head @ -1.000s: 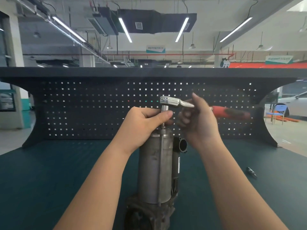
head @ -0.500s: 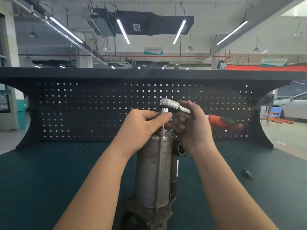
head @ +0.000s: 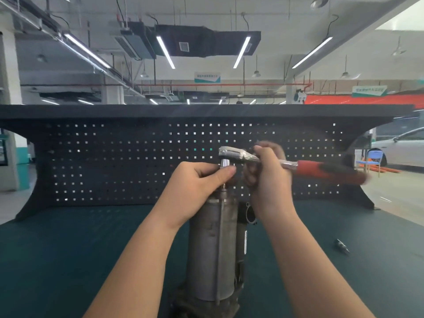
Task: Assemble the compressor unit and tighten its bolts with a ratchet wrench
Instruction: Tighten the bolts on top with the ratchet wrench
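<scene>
- Compressor stands upright on the dark green surface at six o'clock in our view, close to us, its grey cylinder rising between our two forearms.
- Our left hand wraps over the top of the cylinder; its thumb and curled fingers pinch the shiny socket that hangs under the wrench head and hold it over a thin bolt or stud at the top edge.
- Our right hand grips the ratchet wrench on its metal shank just behind the head, fingers closed round it. The red and black handle sticks out toward three o'clock and looks smeared, so we judge a tightening stroke is under way.
- As for progress, the unit looks put together: cylinder, side housing and base sit as one piece. We think we are in the bolt-tightening part, working a fastener at the top.
- How many bolts are already snug we cannot tell; the top face is hidden by our hands.
- One small metal part, maybe a bolt or bit, lies loose on the surface at four o'clock, well apart from the compressor, so some fastening may be left.
</scene>
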`<action>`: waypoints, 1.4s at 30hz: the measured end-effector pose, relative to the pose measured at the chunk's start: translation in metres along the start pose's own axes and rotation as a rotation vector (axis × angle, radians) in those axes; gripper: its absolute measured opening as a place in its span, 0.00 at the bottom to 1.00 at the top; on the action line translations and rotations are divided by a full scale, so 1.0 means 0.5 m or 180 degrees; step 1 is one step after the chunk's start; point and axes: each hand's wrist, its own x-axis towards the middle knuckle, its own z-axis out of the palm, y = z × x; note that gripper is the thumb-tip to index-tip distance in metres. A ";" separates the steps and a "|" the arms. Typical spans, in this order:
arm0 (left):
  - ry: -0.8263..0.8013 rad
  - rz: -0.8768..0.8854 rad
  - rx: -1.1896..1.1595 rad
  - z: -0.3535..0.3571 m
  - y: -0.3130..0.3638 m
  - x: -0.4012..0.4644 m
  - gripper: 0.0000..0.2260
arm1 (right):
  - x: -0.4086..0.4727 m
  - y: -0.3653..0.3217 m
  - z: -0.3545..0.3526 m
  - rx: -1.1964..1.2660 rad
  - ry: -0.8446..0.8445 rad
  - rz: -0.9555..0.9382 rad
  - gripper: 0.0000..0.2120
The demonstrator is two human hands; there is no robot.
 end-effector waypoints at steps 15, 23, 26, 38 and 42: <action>-0.0206 0.0078 -0.0199 0.024 0.011 0.001 0.05 | 0.014 -0.008 -0.022 -0.0596 0.0100 -0.0342 0.13; -0.0217 0.0058 0.0030 0.030 0.017 -0.002 0.05 | -0.012 -0.028 -0.011 -0.1641 -0.0392 -0.2486 0.17; -0.0040 0.0003 0.0206 0.016 0.009 0.000 0.06 | -0.001 -0.006 -0.025 -0.0728 -0.0390 -0.0874 0.11; -0.0126 0.0041 0.0259 0.015 0.011 0.002 0.07 | -0.035 -0.030 0.027 -0.1443 -0.0814 -0.1596 0.13; -0.0011 0.0048 0.0206 0.009 0.006 0.000 0.08 | -0.004 -0.020 -0.021 -0.0944 -0.0513 -0.0226 0.16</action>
